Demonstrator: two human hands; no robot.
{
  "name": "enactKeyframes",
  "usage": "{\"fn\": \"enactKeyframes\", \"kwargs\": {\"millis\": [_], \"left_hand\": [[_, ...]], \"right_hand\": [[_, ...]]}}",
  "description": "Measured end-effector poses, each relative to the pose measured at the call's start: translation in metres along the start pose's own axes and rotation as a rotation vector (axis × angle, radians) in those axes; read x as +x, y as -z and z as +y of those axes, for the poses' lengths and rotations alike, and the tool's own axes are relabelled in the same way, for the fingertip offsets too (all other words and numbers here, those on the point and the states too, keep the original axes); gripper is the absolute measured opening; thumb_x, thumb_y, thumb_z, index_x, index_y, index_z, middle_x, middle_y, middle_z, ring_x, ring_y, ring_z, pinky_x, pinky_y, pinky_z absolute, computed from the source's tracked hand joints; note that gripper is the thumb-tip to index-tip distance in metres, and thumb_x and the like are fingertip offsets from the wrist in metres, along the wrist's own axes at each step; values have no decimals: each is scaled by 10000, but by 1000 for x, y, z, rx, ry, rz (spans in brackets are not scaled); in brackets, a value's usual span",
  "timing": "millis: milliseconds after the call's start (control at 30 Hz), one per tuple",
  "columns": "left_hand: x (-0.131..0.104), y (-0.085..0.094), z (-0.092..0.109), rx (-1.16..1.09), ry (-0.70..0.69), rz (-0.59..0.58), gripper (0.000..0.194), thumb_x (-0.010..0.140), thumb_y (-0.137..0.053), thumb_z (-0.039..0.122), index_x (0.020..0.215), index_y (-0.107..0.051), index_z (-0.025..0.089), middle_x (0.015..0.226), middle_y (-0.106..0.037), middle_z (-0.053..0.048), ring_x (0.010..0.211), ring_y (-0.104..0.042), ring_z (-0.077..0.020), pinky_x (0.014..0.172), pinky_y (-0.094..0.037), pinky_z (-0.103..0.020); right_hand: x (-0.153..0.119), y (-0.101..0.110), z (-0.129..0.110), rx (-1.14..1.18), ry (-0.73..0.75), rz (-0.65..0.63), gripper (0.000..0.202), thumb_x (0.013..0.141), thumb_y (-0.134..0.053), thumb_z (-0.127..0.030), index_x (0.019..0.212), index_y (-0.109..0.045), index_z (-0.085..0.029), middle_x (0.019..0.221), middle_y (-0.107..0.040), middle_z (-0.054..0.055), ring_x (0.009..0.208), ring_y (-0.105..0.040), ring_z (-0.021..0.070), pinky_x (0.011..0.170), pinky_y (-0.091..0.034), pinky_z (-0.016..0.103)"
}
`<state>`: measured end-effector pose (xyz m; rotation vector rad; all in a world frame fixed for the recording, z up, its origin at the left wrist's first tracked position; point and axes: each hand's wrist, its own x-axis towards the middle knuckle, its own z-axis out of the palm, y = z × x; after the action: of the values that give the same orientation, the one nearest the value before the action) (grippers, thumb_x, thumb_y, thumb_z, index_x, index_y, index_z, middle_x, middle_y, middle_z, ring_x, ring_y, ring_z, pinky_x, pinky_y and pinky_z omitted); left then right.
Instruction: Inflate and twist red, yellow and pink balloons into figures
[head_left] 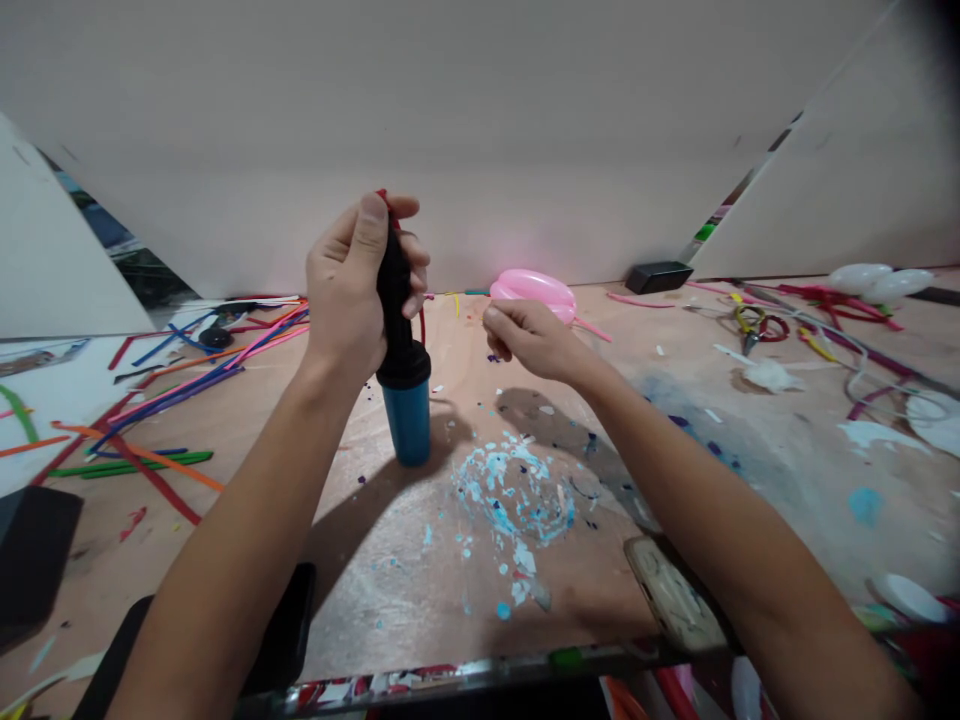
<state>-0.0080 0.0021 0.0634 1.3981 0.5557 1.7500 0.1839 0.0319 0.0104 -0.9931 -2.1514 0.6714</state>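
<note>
My left hand (360, 265) is wrapped round the black upper part of a hand pump (406, 415) with a blue lower body, held upright over the table. A thin red strip of balloon shows at the pump's top, under my thumb, and hangs down behind my fingers. My right hand (525, 335) is closed, with thumb and fingers pinched together; what it holds, if anything, is hidden. Just behind it lies an inflated pink balloon (532, 288) with a thin pink tail.
Long uninflated balloons (172, 395) lie scattered at the left. Scissors (754, 325), white balloons (862, 278) and a cable are at the right. A black box (658, 276) stands by the back panel. Phones (679, 595) lie near the front edge.
</note>
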Motion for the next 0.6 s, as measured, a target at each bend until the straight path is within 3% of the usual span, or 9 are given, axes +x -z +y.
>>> {"fn": "enactKeyframes", "kwargs": {"millis": [133, 200, 300, 433, 600], "left_hand": [[-9, -14, 10, -206, 245, -3, 254, 961, -491, 395, 852, -622, 206, 617, -572, 22, 471, -519, -60, 366, -352, -152], [-13, -21, 11, -263, 315, -43, 276, 988, -434, 357, 868, -612, 184, 622, -563, 25, 472, -517, -51, 372, -364, -139], [-20, -29, 7, -172, 344, -126, 276, 965, -475, 408, 932, -616, 173, 636, -575, 19, 492, -553, -61, 406, -423, -143], [-24, -30, 4, -27, 320, -202, 374, 929, -494, 517, 1010, -624, 175, 679, -624, 0, 543, -620, -94, 453, -496, -170], [-22, -20, -1, 76, 181, -273, 390, 898, -522, 558, 1011, -654, 209, 734, -660, -14, 646, -684, -142, 517, -548, -219]], "right_hand": [[-1, 6, -8, 236, 222, 317, 104, 940, -512, -309, 912, -524, -210, 730, -550, -17, 551, -501, 90, 507, -435, 232], [-5, 9, -20, 219, 341, 453, 98, 912, -579, -305, 969, -547, -231, 776, -567, -18, 585, -527, 90, 526, -466, 232], [-14, 12, -45, 136, 472, 602, 70, 895, -615, -278, 944, -583, -240, 793, -576, -16, 641, -569, 97, 581, -504, 243], [-22, 11, -67, 31, 602, 695, 103, 869, -629, -195, 953, -598, -245, 864, -603, -2, 732, -612, 123, 640, -531, 272], [-13, 10, -73, -97, 672, 712, 213, 825, -622, -106, 970, -582, -257, 925, -630, 7, 771, -617, 142, 666, -546, 296]]}}
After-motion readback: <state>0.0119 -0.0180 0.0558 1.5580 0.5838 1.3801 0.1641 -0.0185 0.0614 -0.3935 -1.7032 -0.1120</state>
